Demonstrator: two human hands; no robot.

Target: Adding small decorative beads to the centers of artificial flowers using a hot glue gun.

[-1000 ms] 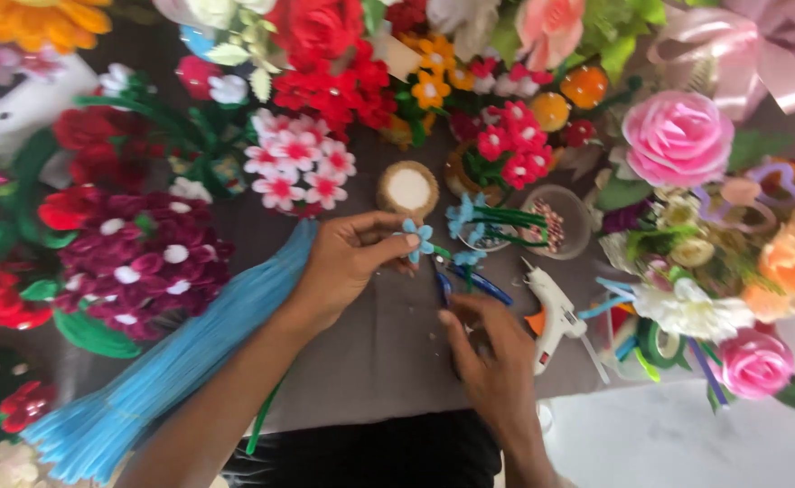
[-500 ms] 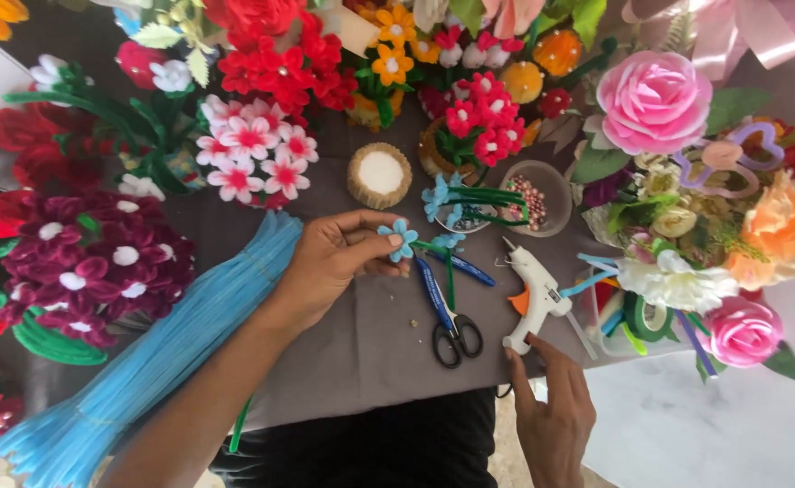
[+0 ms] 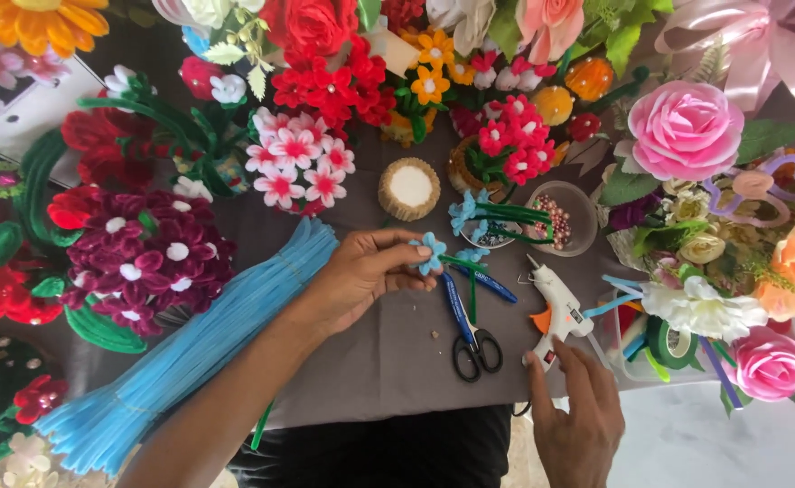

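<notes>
The left hand (image 3: 361,276) pinched a small light-blue pipe-cleaner flower (image 3: 431,252) between thumb and fingertips, its green stem running rightward above the grey cloth (image 3: 388,361). The right hand (image 3: 578,411), fingers loosely spread, touched the handle of the white glue gun (image 3: 556,312), whose nozzle pointed up-left toward the flower. Blue-handled scissors (image 3: 470,325) lay between.

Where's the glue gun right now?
In the head view, the white glue gun lies on the grey table cover right of centre, just right of the scissors, with the right hand touching its handle.
</notes>
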